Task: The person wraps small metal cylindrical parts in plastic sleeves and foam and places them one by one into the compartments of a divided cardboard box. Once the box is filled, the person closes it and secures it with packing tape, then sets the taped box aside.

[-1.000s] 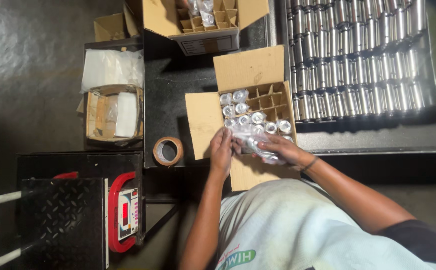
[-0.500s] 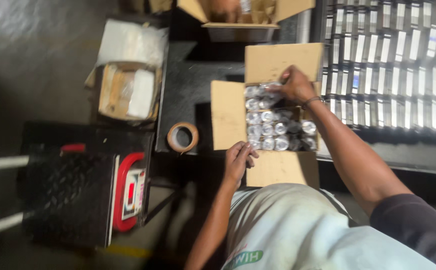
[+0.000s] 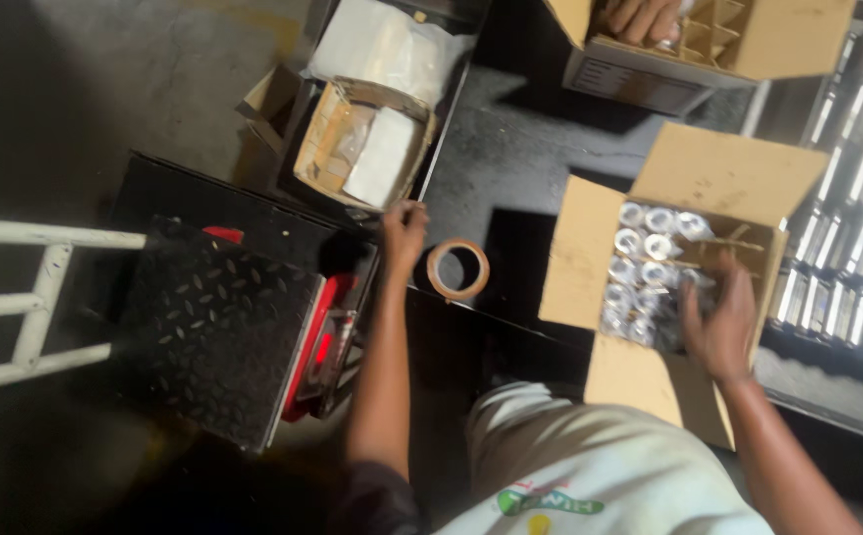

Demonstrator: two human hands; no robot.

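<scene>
Leftward swings the left hand point(image 3: 404, 230), fingers loosely curled at the small box point(image 3: 364, 151) (ten o'clock of the tape roll point(image 3: 457, 269)), while the right hand point(image 3: 718, 322), fingers spread, presses wrapped cans point(image 3: 649, 267) that could topple.

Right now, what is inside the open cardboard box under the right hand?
The cardboard box holds rows of shiny silver cans separated by cardboard dividers. The right hand covers the near right corner, so what lies beneath it, and below the can tops, is hidden.
</scene>
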